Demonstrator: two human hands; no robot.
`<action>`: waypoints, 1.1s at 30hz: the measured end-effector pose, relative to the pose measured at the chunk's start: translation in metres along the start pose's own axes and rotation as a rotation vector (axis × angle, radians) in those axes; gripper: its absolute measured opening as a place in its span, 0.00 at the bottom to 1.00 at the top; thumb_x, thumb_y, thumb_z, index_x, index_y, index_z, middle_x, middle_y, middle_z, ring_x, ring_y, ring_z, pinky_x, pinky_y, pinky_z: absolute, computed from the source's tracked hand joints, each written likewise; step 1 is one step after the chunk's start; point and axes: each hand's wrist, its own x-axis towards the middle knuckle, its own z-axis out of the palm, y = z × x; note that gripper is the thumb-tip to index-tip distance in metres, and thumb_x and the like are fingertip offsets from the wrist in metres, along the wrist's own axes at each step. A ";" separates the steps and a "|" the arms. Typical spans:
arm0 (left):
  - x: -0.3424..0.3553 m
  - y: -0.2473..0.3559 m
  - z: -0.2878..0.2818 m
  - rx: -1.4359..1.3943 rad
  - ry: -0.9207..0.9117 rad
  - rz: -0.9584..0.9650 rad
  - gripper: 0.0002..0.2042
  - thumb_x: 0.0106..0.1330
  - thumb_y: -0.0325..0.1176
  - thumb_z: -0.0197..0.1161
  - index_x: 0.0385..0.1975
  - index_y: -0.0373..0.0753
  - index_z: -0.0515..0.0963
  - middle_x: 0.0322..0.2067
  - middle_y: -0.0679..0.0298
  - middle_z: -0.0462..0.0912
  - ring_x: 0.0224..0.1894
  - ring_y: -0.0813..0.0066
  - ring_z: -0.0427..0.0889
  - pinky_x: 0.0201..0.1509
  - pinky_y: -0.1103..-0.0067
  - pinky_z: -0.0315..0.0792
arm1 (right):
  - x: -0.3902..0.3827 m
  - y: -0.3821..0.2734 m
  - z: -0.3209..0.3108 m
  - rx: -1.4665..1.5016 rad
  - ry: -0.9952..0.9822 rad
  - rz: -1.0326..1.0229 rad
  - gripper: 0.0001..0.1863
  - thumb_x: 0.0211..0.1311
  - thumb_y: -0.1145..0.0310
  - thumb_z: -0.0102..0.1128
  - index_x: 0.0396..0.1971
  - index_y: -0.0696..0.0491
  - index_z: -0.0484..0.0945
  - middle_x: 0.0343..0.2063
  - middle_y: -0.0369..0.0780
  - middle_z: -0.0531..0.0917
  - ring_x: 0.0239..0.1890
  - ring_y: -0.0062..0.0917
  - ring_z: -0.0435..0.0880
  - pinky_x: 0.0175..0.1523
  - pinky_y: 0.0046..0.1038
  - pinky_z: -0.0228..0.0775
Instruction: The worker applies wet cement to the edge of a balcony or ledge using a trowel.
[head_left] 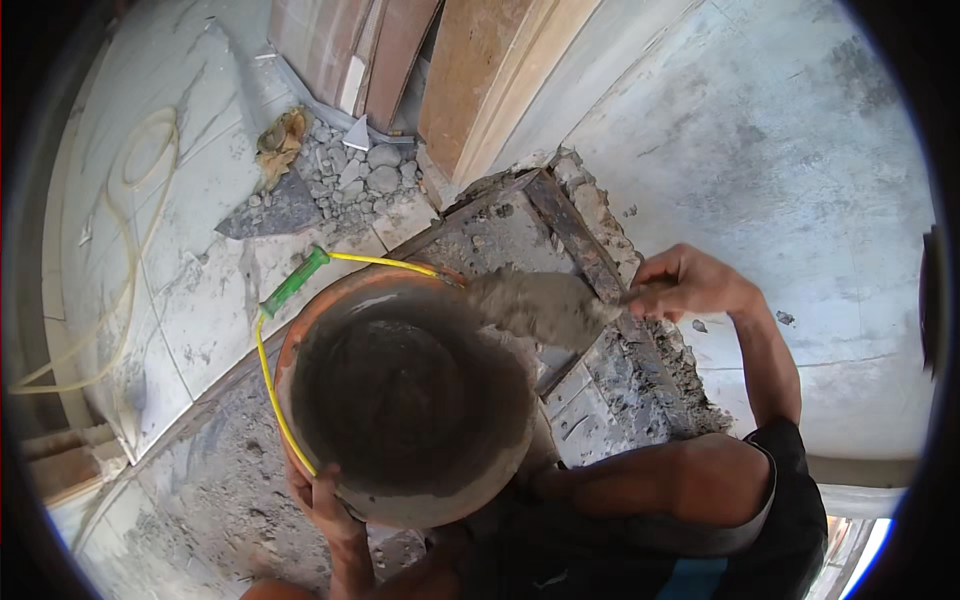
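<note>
Right of centre, the trowel (599, 312), likely nose-heavy with soft mortar (535, 303), suits a handle hold, the right grip (692, 283) clamped there, the left grip (328, 507) on the bucket's (475, 483) rim.

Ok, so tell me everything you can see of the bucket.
The bucket is round and wide-mouthed, apparently plastic or rubber, orange where grey smears don't cover it. Its dark inside is too shadowed to tell how full it is. A yellow handle with a green grip hangs over its left side. The left hand holds its near-left edge; a mortar-covered trowel overlaps its right rim, contact unclear.
</note>
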 end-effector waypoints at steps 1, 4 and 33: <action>0.001 -0.001 -0.002 0.008 0.010 0.006 0.28 0.49 0.27 0.49 0.55 0.27 0.64 0.48 0.55 0.75 0.49 0.70 0.74 0.56 0.77 0.64 | 0.016 -0.001 -0.013 -0.038 0.023 0.040 0.13 0.56 0.61 0.64 0.25 0.57 0.80 0.14 0.35 0.77 0.15 0.16 0.74 0.19 0.22 0.64; 0.007 -0.005 -0.001 -0.040 0.011 0.015 0.28 0.49 0.26 0.48 0.55 0.27 0.64 0.47 0.56 0.75 0.48 0.70 0.74 0.56 0.77 0.64 | 0.062 -0.008 -0.050 -0.268 0.171 0.175 0.18 0.59 0.58 0.61 0.21 0.59 0.78 0.12 0.36 0.75 0.13 0.18 0.72 0.17 0.24 0.63; 0.002 -0.004 -0.008 0.045 0.056 -0.022 0.27 0.48 0.29 0.49 0.53 0.28 0.66 0.46 0.56 0.75 0.47 0.68 0.74 0.53 0.76 0.66 | 0.125 0.089 0.068 -0.164 0.803 0.078 0.18 0.60 0.62 0.54 0.38 0.63 0.70 0.26 0.52 0.80 0.27 0.41 0.82 0.31 0.40 0.74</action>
